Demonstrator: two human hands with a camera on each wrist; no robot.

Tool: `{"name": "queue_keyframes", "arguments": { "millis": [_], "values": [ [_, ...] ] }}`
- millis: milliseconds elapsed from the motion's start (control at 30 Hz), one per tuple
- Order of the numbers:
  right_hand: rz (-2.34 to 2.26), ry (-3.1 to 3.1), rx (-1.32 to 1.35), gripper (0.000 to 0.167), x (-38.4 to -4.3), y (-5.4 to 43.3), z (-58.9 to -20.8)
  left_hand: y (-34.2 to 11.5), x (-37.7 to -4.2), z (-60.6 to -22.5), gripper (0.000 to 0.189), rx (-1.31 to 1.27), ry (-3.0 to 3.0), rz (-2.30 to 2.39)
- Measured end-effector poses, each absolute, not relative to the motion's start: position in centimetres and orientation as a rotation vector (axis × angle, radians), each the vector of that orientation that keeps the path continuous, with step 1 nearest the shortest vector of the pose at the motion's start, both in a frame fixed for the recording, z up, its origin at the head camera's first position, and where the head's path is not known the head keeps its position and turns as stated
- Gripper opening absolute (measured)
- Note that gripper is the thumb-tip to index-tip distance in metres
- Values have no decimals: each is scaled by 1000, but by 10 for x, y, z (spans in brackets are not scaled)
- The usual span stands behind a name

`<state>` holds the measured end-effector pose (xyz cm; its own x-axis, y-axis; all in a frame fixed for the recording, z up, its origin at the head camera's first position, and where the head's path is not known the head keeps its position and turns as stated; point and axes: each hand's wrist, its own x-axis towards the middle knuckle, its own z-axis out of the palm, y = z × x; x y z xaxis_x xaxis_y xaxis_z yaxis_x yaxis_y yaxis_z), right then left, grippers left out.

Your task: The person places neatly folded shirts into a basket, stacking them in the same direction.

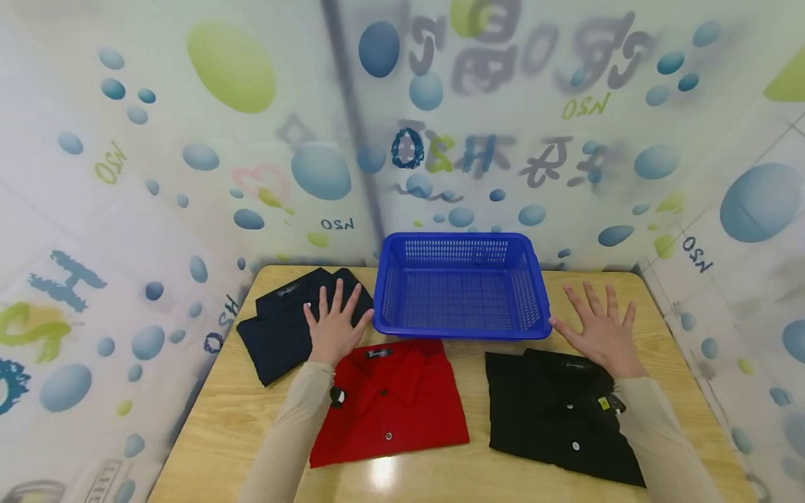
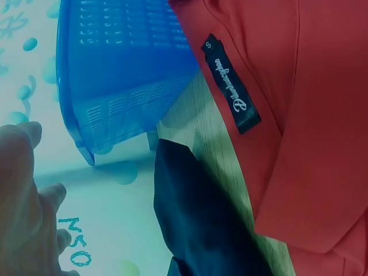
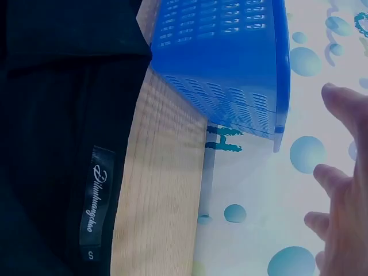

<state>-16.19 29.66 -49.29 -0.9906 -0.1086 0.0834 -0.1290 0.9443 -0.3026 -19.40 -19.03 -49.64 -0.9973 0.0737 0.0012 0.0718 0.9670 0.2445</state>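
Both hands are held out with fingers spread, and neither grips anything. In the head view my left hand (image 1: 335,334) overlaps the folded navy shirt (image 1: 283,342), just left of the blue plastic basket (image 1: 462,332). A folded red shirt (image 1: 402,398) lies below it, its collar label (image 2: 233,86) showing in the left wrist view. My right hand (image 1: 605,339) hovers at the basket's right side, above a folded black shirt (image 1: 534,412). That shirt's label (image 3: 96,195) is visible in the right wrist view. The basket has perforated walls and holds nothing.
The wooden table (image 1: 220,433) stands against walls covered by a white sheet (image 1: 251,175) printed with bubbles and letters. The basket sits at the table's back edge, with the three shirts in front and to its left.
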Motion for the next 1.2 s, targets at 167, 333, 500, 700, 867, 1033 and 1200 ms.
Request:
{"name": "queue_keyframes", "arguments": {
  "millis": [167, 333, 500, 700, 867, 1033, 1200],
  "values": [
    [507, -2997, 255, 82, -155, 300, -494, -183, -189, -496, 70, 138, 3133, 342],
    [592, -2954, 382, 80, -146, 306, -497, -175, -179, -494, 69, 122, 3155, 372],
    [634, -2931, 494, 66, -141, 312, -496, -166, -167, -493, 65, 74, 3172, 458],
    [718, -3029, 478, 41, -136, 319, -497, -157, -155, -491, 41, 161, 3303, 366],
    [736, -3086, 410, 31, -130, 328, -507, -145, -148, -497, 29, 218, 3322, 364],
    [753, -3081, 423, 22, -123, 335, -514, -127, -142, -504, 21, 173, 3266, 390],
    [760, -3077, 417, 20, -117, 339, -517, -112, -134, -506, 21, 132, 3194, 467]
  ]
}}
